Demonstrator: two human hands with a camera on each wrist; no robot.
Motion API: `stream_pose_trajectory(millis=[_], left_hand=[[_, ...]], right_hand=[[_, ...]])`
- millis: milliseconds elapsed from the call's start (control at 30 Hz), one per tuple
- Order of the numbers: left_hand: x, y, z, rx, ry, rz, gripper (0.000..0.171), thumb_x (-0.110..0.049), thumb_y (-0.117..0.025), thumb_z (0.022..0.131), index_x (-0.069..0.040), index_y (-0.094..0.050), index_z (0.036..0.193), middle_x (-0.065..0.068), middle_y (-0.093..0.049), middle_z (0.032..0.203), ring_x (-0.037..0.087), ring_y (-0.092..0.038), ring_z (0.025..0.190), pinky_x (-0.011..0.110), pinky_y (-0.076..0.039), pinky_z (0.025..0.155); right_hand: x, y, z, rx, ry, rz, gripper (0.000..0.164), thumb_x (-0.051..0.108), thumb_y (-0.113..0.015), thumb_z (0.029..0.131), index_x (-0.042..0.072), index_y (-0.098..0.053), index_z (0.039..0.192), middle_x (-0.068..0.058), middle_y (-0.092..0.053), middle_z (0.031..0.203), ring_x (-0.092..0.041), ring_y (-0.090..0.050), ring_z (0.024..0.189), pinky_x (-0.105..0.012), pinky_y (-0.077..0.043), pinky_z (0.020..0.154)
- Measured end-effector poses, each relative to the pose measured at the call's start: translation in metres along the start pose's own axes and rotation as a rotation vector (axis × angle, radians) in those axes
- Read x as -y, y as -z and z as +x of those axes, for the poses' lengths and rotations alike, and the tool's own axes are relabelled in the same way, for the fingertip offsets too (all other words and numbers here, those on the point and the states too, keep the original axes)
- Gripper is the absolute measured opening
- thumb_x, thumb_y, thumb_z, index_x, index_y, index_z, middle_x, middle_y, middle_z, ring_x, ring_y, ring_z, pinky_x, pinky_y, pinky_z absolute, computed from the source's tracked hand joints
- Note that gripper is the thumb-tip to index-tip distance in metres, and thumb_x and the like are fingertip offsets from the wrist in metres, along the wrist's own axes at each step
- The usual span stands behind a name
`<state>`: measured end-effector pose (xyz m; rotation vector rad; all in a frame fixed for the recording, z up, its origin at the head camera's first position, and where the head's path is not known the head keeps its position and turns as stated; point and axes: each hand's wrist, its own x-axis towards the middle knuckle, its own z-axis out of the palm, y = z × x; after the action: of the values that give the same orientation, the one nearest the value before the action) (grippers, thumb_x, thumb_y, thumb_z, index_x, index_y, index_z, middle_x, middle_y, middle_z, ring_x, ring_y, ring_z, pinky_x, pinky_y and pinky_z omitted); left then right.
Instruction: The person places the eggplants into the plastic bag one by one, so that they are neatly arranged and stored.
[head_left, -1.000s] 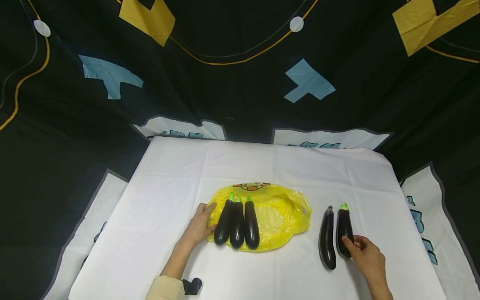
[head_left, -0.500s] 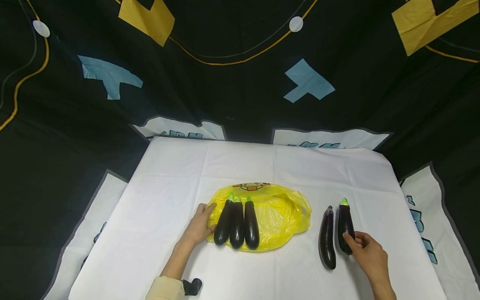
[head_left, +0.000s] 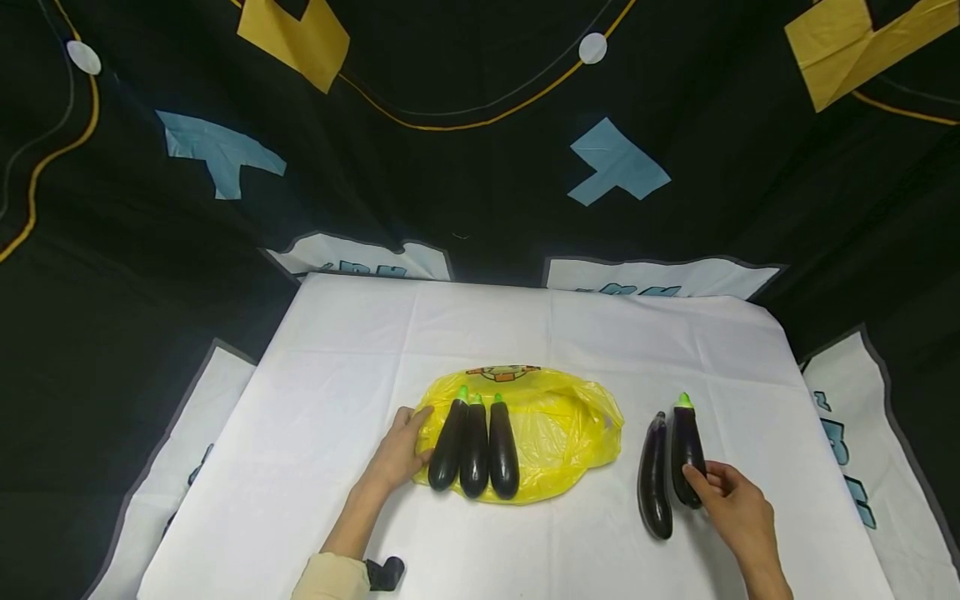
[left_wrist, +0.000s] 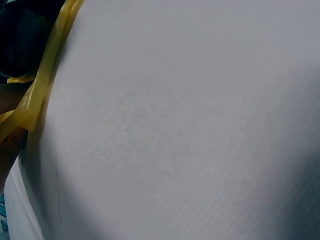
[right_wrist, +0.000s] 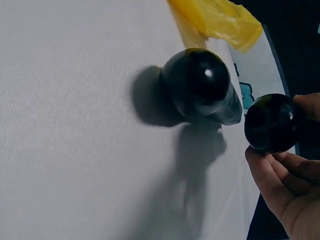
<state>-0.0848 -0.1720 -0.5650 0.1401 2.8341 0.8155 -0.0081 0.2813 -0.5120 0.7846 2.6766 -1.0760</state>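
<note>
On the right side of the table, my right hand (head_left: pixel 738 510) pinches a dark eggplant (head_left: pixel 687 454) with a green stem end between thumb and fingers. In the right wrist view this eggplant (right_wrist: pixel 270 123) appears held up off the cloth. Just left of it lies another, longer eggplant (head_left: pixel 655 479), its stem end dark. My left hand (head_left: pixel 399 450) grips the left edge of a yellow plastic bag (head_left: pixel 558 442). Three green-tipped eggplants (head_left: pixel 474 450) lie side by side on the bag's left part. The left wrist view catches only the bag's edge (left_wrist: pixel 42 80) and part of the fingers.
A white cloth (head_left: pixel 480 325) covers the table. Behind it hangs a black curtain (head_left: pixel 465 192) with yellow and blue patterns. A small black object (head_left: pixel 386 573) is by my left sleeve (head_left: pixel 330 577).
My right hand has lifted the green-tipped eggplant slightly, and it has shifted a little away from me, then slightly left. The left hand, the bag and the other eggplants have stayed put.
</note>
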Motion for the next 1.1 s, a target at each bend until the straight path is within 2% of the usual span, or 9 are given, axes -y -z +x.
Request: stream_pose_trajectory(millis=[233,533,1100], left_hand=[[0.0,0.0,0.0,0.0,0.008,0.002,0.073,-0.007,-0.077,0.077,-0.006,-0.044,0.141,0.008,-0.041,0.113,0.021,-0.048,0.094,0.037,-0.046,0.088],[0.0,0.0,0.0,0.001,0.013,-0.011,0.073,-0.007,-0.077,0.077,-0.006,-0.043,0.141,0.008,-0.042,0.115,0.022,-0.049,0.096,0.039,-0.046,0.092],[0.001,-0.001,0.001,-0.001,0.009,-0.007,0.073,-0.007,-0.077,0.077,-0.006,-0.043,0.141,0.007,-0.042,0.113,0.021,-0.049,0.094,0.037,-0.046,0.089]], right_hand=[[0.006,0.002,-0.004,0.031,0.008,0.013,0.078,0.066,-0.055,0.083,-0.001,-0.057,0.122,-0.016,-0.065,0.107,-0.029,-0.06,0.095,-0.029,-0.044,0.064],[0.015,-0.002,-0.011,0.033,0.019,0.008,0.078,0.066,-0.057,0.081,0.0,-0.058,0.122,-0.016,-0.065,0.109,-0.029,-0.061,0.096,-0.031,-0.047,0.068],[0.029,-0.015,-0.017,0.067,0.053,0.04,0.076,0.067,-0.059,0.079,0.003,-0.06,0.121,-0.013,-0.066,0.108,-0.022,-0.063,0.091,-0.028,-0.047,0.067]])
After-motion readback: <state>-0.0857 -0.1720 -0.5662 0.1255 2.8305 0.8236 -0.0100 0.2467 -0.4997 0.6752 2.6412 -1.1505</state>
